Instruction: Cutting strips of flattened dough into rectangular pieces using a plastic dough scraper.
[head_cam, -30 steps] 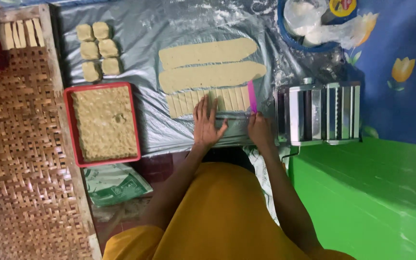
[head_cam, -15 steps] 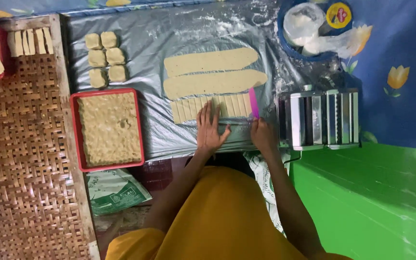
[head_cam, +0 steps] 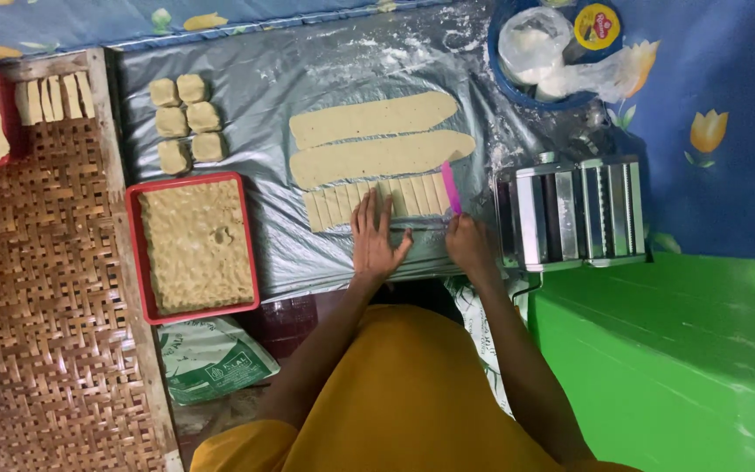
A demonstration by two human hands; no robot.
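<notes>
My left hand [head_cam: 376, 236] lies flat with spread fingers on a dough strip [head_cam: 342, 205] that is cut crosswise into several short pieces. My right hand [head_cam: 468, 245] grips a pink scraper [head_cam: 451, 187] standing on the right end of that strip. Beyond it lie two long uncut dough strips [head_cam: 377, 140] on a silver plastic sheet [head_cam: 308, 70] dusted with flour.
A red tray [head_cam: 135, 253] of dough mixture sits left of the sheet, with several dough lumps [head_cam: 187, 122] behind it. A metal pasta roller [head_cam: 574, 211] stands at right, a blue bowl [head_cam: 517, 87] with bags behind it. A woven bamboo mat [head_cam: 37, 288] and a green bag [head_cam: 211, 358] lie left.
The view has shifted slightly. My left hand has slid a little right along the cut strip, while the right hand keeps the pink scraper at the strip's right end.
</notes>
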